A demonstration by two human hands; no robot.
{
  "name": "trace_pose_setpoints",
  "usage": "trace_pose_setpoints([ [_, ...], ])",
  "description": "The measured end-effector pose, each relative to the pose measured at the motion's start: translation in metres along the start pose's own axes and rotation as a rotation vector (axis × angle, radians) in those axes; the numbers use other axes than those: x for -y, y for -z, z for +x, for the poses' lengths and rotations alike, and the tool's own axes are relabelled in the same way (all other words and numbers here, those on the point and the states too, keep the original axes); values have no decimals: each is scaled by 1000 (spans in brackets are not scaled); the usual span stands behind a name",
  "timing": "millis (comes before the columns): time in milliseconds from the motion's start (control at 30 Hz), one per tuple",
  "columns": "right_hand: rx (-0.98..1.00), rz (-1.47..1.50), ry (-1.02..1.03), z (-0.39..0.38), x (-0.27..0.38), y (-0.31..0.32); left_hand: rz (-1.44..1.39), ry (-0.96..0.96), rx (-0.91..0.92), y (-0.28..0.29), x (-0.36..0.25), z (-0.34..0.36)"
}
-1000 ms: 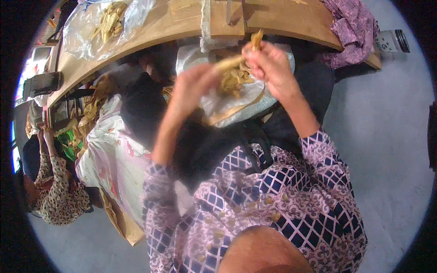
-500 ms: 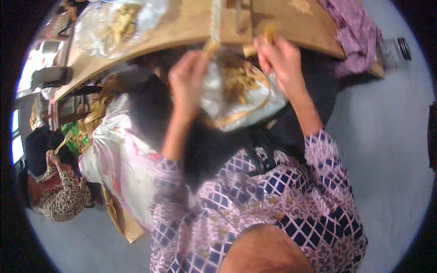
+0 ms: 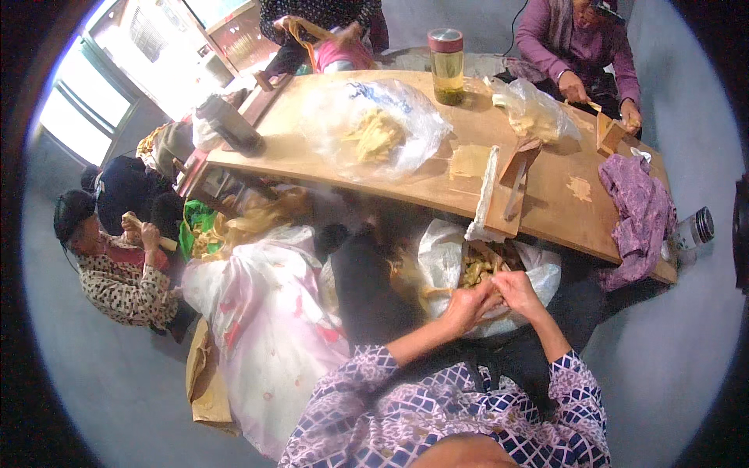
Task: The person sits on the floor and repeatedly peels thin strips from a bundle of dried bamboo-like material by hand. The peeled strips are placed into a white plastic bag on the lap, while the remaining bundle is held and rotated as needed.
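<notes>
My left hand [image 3: 469, 306] and my right hand [image 3: 517, 293] meet at the fingertips, both closed in a pinch. What they pinch is too small and hidden to make out. Just beneath them, in my lap, lies an open white plastic bag [image 3: 441, 248] with crumpled tan strips [image 3: 481, 264] in it. Beyond the bag, at the near edge of the wooden table [image 3: 296, 148], stands a wooden block with a metal strip [image 3: 515, 191]. A white-wrapped bar [image 3: 485, 191] runs along its left side.
A clear bag of pale strips [image 3: 378, 136], a tea jar [image 3: 446, 69] and a grey bottle [image 3: 230, 125] stand on the table. Purple cloth [image 3: 636, 210] drapes its right end. A large white sack [image 3: 269, 312] lies to my left. Several people work around the table.
My hands were apart near the table edge, each with a yellowish piece at the fingers. They have come together over the bag in my lap. The view has tilted up.
</notes>
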State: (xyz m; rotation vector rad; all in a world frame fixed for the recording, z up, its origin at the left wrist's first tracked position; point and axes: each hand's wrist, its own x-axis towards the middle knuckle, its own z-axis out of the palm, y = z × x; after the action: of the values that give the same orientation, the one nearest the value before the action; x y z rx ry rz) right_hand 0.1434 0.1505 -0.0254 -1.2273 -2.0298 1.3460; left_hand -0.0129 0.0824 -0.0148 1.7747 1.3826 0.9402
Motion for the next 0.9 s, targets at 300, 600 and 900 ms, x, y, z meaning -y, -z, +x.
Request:
trace_pose_setpoints([
  [300,-99,18,-136,-17,31,9,107,-132,10,19,2,-21],
  [600,-117,-56,-80,-27,29,29,-118,-92,197,6,13,-22],
  [900,-378,67,-37,-23,111,94,-217,176,464,139,-2,31],
])
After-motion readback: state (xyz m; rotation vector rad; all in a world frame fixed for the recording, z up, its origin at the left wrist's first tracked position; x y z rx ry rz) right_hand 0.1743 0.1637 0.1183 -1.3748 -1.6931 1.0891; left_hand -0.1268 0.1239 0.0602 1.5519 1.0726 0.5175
